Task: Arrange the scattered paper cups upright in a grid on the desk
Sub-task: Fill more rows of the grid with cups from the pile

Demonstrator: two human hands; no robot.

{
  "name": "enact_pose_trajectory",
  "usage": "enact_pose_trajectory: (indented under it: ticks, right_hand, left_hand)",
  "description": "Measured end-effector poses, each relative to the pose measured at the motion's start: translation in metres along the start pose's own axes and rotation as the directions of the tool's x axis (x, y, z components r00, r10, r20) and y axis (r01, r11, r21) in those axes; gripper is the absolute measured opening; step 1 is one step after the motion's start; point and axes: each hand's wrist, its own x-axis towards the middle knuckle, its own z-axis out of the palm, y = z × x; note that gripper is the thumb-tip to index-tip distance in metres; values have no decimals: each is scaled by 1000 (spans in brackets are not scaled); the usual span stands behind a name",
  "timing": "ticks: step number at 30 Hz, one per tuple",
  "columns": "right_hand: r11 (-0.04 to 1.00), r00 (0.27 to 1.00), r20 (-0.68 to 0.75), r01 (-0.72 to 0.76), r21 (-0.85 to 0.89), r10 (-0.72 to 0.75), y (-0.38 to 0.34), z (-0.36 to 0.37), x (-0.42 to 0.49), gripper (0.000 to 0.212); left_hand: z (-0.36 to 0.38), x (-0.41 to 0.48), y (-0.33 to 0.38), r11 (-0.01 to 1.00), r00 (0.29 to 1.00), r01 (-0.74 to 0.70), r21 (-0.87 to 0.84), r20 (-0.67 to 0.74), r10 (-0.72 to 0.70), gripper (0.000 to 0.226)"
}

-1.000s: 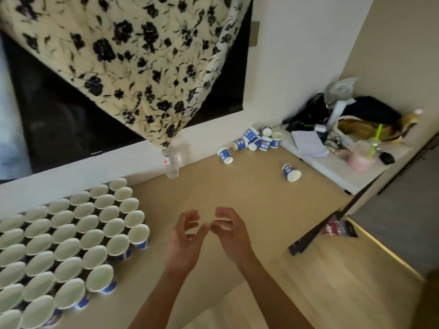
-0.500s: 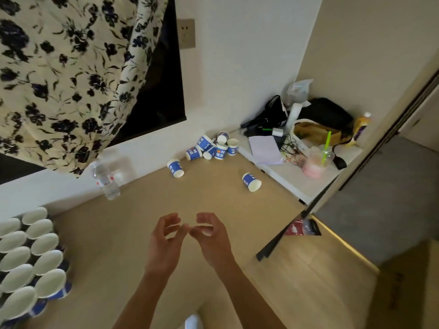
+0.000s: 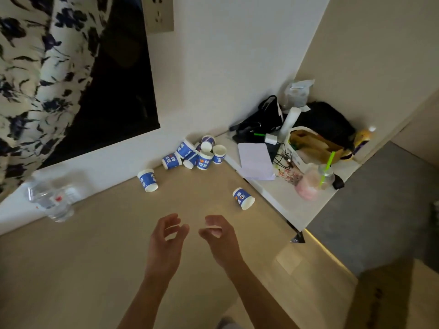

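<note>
A tan bench (image 3: 83, 269) fills the lower frame. Above its centre hover the left hand (image 3: 164, 243) and right hand (image 3: 222, 241), close together, fingers loosely curled and holding nothing. A heap of blue cups (image 3: 194, 154) sits against the wall at centre frame. Nearer the hands, a left cup (image 3: 147, 180) and a right cup (image 3: 244, 198) lie tipped.

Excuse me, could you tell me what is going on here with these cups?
A person is tidying paper cups on the desk. The left hand and right hand hover empty over it, fingers loosely curled. A jumbled pile of cups lies by the wall; a left cup and a right cup sit apart, nearer the hands.
</note>
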Motion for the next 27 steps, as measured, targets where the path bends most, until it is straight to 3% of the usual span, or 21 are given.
enact_pose_trajectory:
  ticks: [5, 11, 16, 22, 27]
  right_hand:
    - [1000, 999, 42, 1, 23, -2, 5, -16, 60, 44]
    - [1000, 990, 143, -12, -20, 15, 14, -46, 140, 33]
    - [982, 999, 27, 47, -183, -43, 37, -79, 203, 48]
    - [773, 993, 69, 119, -623, -97, 84, -107, 243, 69]
    - [644, 994, 87, 107, -758, -63, 112, -112, 247, 75]
  left_hand:
    - [32, 20, 2, 997, 998, 51, 49, -39, -49, 27]
    - [75, 48, 9, 990, 987, 113, 90, -126, -101, 25]
    - [107, 67, 12, 987, 973, 132, 88, -201, -112, 24]
    - [129, 66, 3, 975, 951, 194, 111, -266, -159, 23]
    - [137, 63, -3, 964, 946, 220, 150, -274, -173, 24]
